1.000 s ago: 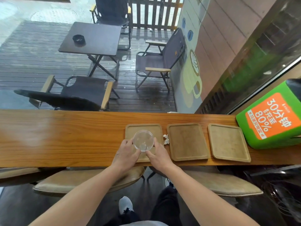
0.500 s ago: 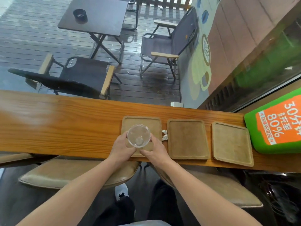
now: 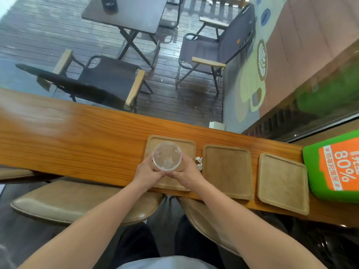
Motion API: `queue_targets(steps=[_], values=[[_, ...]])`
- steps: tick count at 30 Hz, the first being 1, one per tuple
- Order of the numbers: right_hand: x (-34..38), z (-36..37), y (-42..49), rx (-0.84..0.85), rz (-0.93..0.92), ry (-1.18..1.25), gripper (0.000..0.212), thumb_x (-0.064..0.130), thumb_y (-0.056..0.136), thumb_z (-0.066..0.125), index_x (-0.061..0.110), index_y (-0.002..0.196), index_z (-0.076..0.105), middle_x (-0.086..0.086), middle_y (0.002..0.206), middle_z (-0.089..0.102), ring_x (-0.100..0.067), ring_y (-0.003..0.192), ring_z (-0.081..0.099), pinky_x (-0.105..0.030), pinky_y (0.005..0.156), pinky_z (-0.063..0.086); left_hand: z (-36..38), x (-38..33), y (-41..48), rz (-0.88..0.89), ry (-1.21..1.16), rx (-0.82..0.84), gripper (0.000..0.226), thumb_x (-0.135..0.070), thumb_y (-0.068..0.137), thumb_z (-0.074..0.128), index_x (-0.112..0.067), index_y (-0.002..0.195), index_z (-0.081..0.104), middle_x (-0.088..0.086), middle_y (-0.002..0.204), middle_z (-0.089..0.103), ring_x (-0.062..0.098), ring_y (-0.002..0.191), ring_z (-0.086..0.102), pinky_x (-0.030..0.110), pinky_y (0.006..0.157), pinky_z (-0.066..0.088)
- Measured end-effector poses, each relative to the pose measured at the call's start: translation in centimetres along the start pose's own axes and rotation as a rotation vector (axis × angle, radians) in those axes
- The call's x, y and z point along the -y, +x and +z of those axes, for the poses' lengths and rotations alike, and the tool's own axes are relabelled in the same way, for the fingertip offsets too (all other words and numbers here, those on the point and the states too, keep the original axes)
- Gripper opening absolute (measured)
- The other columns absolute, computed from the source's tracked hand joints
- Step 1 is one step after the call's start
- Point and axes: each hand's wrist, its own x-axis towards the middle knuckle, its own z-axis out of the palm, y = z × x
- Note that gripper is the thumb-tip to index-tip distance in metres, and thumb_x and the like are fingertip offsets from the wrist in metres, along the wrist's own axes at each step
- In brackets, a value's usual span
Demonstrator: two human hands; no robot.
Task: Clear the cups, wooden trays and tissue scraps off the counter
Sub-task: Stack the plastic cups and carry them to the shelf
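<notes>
over the leftmost wooden tray (image 3: 188, 143), both hands wrap a clear plastic cup (image 3: 167, 156): the left hand (image 3: 148, 172) cups its left wall, the right hand (image 3: 185, 174) its right wall, so each grip is closed on the cup, mouth up. whether its base rests on the tray or hangs just above cannot be told from this overhead view. the step in hand looks like lifting the cup away; thin plastic will likely buckle, so a light, even squeeze low on the walls and a straight rise would serve best, keeping it level in case of dregs. tissue scraps (image 3: 199, 163) lie in the gap just right of this tray, beside the middle tray (image 3: 227, 169); the right wrist passes close and could sweep them off. the far-right tray (image 3: 282, 183) sits near a green box (image 3: 334, 167), leaving little room there. the tabletop (image 3: 68, 140) is bare to the left, good room for carrying, though its near edge drops off above padded stools (image 3: 64, 200).
</notes>
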Motion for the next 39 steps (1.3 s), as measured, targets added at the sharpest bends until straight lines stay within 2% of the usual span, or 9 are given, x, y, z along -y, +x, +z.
queue_targets(steps=[4,8,12,15,18,21,27,33,39], values=[[2.5,-0.1,-3.0,-0.082,0.072,0.068,0.065,0.040,0.068,0.088,0.046,0.121,0.050,0.021,0.117,0.058,-0.006,0.116,0.053,-0.020,0.089,0.039,-1.7,-1.6,-1.3,0.071,-0.005,0.137,0.059,-0.032,0.075,0.084,-0.040,0.123,0.050,-0.001,0.096,0.069,0.017,0.080,0.062,0.030,0.070,0.050],[5.5,0.2,-7.1,-0.225,0.111,0.163,0.058,0.040,0.071,0.087,0.041,0.116,0.052,0.026,0.104,0.056,0.004,0.097,0.054,-0.023,0.083,0.048,-3.9,-4.8,-3.2,0.258,0.067,0.283,0.046,-0.022,0.083,0.075,-0.041,0.116,0.049,-0.006,0.082,0.068,0.011,0.065,0.060,0.026,0.061,0.050],[7.5,-0.7,-11.2,-0.364,0.090,0.185,0.058,0.041,0.073,0.084,0.032,0.123,0.055,0.015,0.112,0.059,-0.002,0.102,0.054,-0.012,0.073,0.039,-4.4,-8.2,-5.0,0.403,0.113,0.384,0.038,-0.022,0.086,0.072,-0.044,0.109,0.052,-0.008,0.097,0.067,0.017,0.078,0.063,0.023,0.063,0.048],[7.4,-2.3,-15.0,-0.488,0.100,0.222,0.067,0.044,0.074,0.083,0.025,0.131,0.054,0.008,0.122,0.060,-0.009,0.111,0.055,-0.023,0.083,0.046,-2.4,-10.8,-7.2,0.524,0.108,0.481,0.033,-0.024,0.085,0.073,-0.050,0.098,0.057,-0.011,0.096,0.067,0.011,0.077,0.061,0.019,0.060,0.045],[5.7,-4.2,-20.0,-0.649,0.126,0.237,0.072,0.049,0.071,0.083,0.024,0.133,0.054,0.006,0.127,0.061,-0.011,0.116,0.055,-0.029,0.093,0.048,1.6,-12.9,-10.4,0.632,0.108,0.577,0.033,-0.022,0.083,0.074,-0.046,0.105,0.065,-0.011,0.097,0.071,0.010,0.085,0.064,0.025,0.067,0.052],[3.1,-5.9,-25.8,-0.808,0.174,0.245,0.072,0.055,0.071,0.081,0.030,0.132,0.053,0.019,0.112,0.058,-0.004,0.105,0.052,-0.013,0.077,0.040,6.8,-14.3,-13.6,0.723,0.172,0.660,0.033,-0.031,0.083,0.073,-0.031,0.115,0.065,-0.005,0.109,0.070,0.015,0.093,0.063,0.033,0.077,0.052],[-4.3,-7.3,-39.6,-1.127,0.308,0.384,0.060,0.036,0.074,0.084,0.024,0.127,0.058,0.004,0.116,0.066,-0.018,0.105,0.063,-0.036,0.091,0.053,18.8,-15.8,-24.5,0.892,0.274,0.925,0.029,-0.052,0.069,0.062,-0.050,0.098,0.067,-0.017,0.105,0.069,0.007,0.096,0.062,0.031,0.081,0.052],[-11.3,-6.9,-54.4,-1.348,0.447,0.411,0.067,0.042,0.072,0.085,0.027,0.130,0.055,0.004,0.122,0.065,-0.017,0.108,0.063,-0.044,0.091,0.055,29.9,-14.8,-37.5,1.049,0.367,1.110,0.036,-0.051,0.068,0.061,-0.034,0.099,0.067,-0.008,0.095,0.067,0.007,0.079,0.064,0.033,0.070,0.053],[-17.1,-7.2,-63.1,-1.453,0.543,0.494,0.078,0.051,0.061,0.086,0.033,0.130,0.054,0.009,0.125,0.065,-0.015,0.110,0.063,-0.046,0.092,0.056,37.7,-13.2,-45.2,1.052,0.434,1.237,0.037,-0.042,0.070,0.066,-0.022,0.101,0.067,0.002,0.096,0.068,0.020,0.084,0.065,0.048,0.080,0.055]])
